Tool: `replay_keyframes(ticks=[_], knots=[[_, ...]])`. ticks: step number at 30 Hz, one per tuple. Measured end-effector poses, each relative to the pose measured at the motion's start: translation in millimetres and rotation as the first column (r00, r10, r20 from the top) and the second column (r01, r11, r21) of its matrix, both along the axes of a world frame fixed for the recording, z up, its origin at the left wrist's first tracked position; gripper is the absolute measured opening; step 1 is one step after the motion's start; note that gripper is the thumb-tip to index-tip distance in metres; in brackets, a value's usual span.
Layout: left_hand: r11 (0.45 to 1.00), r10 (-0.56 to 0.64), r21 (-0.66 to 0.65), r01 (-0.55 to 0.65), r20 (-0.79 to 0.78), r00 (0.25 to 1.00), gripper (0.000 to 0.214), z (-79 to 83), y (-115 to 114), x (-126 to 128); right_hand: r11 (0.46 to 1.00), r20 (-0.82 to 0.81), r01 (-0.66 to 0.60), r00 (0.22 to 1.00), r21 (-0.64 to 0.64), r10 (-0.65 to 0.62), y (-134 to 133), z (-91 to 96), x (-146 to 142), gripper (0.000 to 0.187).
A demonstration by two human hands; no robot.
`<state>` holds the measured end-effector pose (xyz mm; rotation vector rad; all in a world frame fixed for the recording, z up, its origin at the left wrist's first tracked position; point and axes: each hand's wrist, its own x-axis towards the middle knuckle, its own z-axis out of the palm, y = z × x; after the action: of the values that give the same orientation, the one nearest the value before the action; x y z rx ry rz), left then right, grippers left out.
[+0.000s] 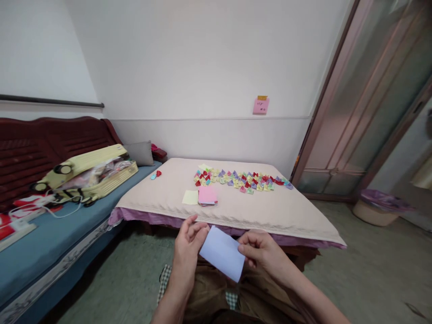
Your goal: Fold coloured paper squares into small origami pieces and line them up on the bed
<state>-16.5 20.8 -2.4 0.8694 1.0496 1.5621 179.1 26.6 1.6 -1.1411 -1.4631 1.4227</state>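
A pale blue-violet sheet of paper (222, 253) is held tilted over my lap, in front of the table edge. My right hand (262, 251) pinches its right edge between thumb and curled fingers. At the sheet's upper left corner, my left hand (189, 243) grips with the thumb, its other fingers curled behind or raised. On the cloth-covered table (162, 193) lie a stack of pink paper squares (208, 195) and a pale yellow sheet (190, 197) beside it. Many small folded paper pieces (248, 181) in several colours spread across the table's far half.
A bench (77, 234) with blue cushions runs along the left, bearing an open yellow suitcase (104, 177) and a grey pillow (141, 153). Two small pieces, a red one (158, 173) and a blue one (153, 177), lie at the table's left. A lined bin (374, 211) stands right, near a door (340, 135).
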Motion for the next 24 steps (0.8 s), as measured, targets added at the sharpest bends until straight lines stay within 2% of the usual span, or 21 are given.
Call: replay_keyframes(ticks=[2, 4, 7, 12, 14, 17, 20, 24], knots=[[1.0, -0.015, 0.017, 0.012, 0.178, 0.984, 0.058, 0.1, -5.0, 8.5, 0.999, -0.017, 0.044, 0.999, 0.014, -0.044, 1.3, 4.2, -1.3, 0.027], [0.996, -0.088, 0.009, 0.09, 0.304, 0.949, 0.053, -3.5, -11.4, 19.2, 0.996, -0.02, 0.085, 0.996, 0.035, -0.084, 1.5, 6.7, -3.3, 0.028], [0.983, -0.175, 0.023, 0.18, 0.375, 0.91, 0.038, -11.3, -20.1, 34.7, 0.991, -0.019, 0.113, 0.994, 0.067, -0.112, -0.1, 6.5, -7.5, 0.027], [0.992, -0.125, 0.005, 0.129, 0.302, 0.945, 0.019, -16.6, -21.5, 41.2, 0.986, 0.037, 0.093, 0.994, 0.141, -0.099, -2.4, 1.2, -13.2, 0.025], [0.993, -0.113, 0.005, 0.115, 0.261, 0.959, 0.019, -17.0, -18.7, 37.9, 0.975, 0.058, 0.094, 0.992, 0.204, -0.108, -2.8, 0.5, -13.5, 0.023], [0.992, -0.122, -0.003, 0.126, 0.225, 0.967, 0.023, -17.7, -15.7, 33.9, 0.946, 0.047, 0.067, 0.995, 0.317, -0.086, -4.6, 2.6, -12.4, 0.012], [0.984, -0.173, -0.005, 0.178, 0.195, 0.965, 0.025, -18.6, -14.8, 32.6, 0.915, 0.093, -0.024, 0.996, 0.404, -0.015, -7.5, 6.4, -10.2, 0.032], [0.98, -0.196, 0.017, 0.196, 0.166, 0.966, 0.025, -20.3, -11.8, 28.9, 0.887, 0.19, -0.065, 0.982, 0.458, -0.026, -9.2, 9.3, -7.2, 0.029]])
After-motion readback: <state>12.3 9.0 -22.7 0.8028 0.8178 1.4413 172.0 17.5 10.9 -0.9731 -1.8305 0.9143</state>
